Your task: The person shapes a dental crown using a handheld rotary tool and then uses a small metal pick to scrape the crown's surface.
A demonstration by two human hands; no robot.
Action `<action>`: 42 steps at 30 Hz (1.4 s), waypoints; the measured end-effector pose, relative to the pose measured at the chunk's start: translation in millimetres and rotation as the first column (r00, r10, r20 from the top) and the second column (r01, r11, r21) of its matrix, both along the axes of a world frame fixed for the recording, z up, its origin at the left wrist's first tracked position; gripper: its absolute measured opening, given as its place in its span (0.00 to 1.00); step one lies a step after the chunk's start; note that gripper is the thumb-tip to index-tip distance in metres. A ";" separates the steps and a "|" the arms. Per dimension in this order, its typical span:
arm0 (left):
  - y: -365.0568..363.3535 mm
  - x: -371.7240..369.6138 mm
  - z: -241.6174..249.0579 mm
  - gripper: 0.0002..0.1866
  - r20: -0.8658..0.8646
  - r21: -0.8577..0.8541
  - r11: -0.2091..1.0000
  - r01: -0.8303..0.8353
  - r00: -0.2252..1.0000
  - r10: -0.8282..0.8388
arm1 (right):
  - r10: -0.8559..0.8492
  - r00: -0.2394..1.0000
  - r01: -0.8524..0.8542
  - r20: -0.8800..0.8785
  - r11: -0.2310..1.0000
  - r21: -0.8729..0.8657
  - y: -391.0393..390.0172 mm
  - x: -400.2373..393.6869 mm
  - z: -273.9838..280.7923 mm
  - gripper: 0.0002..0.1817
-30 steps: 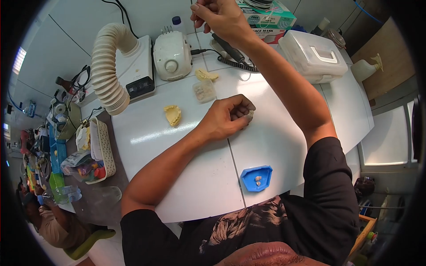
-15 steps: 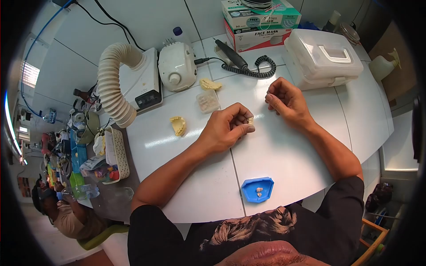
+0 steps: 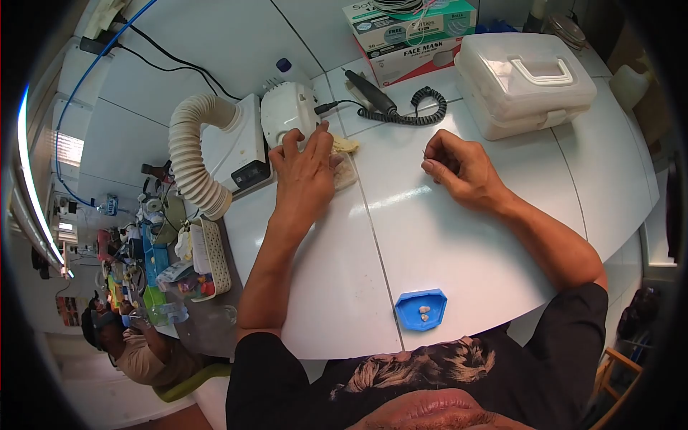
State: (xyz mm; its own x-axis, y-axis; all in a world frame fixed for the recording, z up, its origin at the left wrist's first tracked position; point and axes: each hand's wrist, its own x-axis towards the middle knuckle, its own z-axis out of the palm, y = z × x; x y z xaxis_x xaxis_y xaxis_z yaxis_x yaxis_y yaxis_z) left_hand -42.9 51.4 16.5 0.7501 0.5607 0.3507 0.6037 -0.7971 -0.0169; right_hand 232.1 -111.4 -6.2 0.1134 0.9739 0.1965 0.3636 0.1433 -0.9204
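My left hand is over the small clear container, fingers spread, and partly covers it. A yellowish dental cast piece shows just beyond its fingers, beside the white control box. The other cast is not visible. My right hand is raised over the table's middle, its thumb and index finger pinched on something thin and too small to make out. Near the table's front edge a blue tray holds small tooth-coloured pieces.
A white hose curves at the left. Behind lie a black handpiece with a coiled cord, mask boxes and a white case. A basket stands at the left. Another person sits at the far left.
My left hand has moved left and away from my body, from the table's middle to the clear container, and its fingers have spread. The view has shifted slightly. My right hand stays pinched.
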 end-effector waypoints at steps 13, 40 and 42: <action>7.1 2.3 7.4 0.21 -0.028 -0.103 0.994 -0.035 0.999 0.033 | 0.008 0.999 -0.008 0.033 1.000 -0.004 -0.8 0.2 2.2 0.08; 13.8 2.5 2.5 0.15 -0.097 0.037 0.998 -0.047 0.994 0.051 | 0.011 0.999 -0.011 0.043 1.000 0.004 -1.4 0.8 1.7 0.08; 11.5 0.0 -2.5 0.17 0.087 -0.031 0.999 -0.024 0.996 0.027 | 0.013 1.000 -0.013 0.029 1.000 0.014 -0.9 0.8 1.0 0.08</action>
State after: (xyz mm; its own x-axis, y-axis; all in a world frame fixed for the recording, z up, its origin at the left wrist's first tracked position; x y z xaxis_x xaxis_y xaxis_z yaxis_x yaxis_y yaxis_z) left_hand -42.9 62.9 14.0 0.7025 0.5905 0.3972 0.6219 -0.7807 0.0607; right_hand 232.9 -112.3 -5.2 0.0947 0.9723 0.2137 0.3877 0.1617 -0.9075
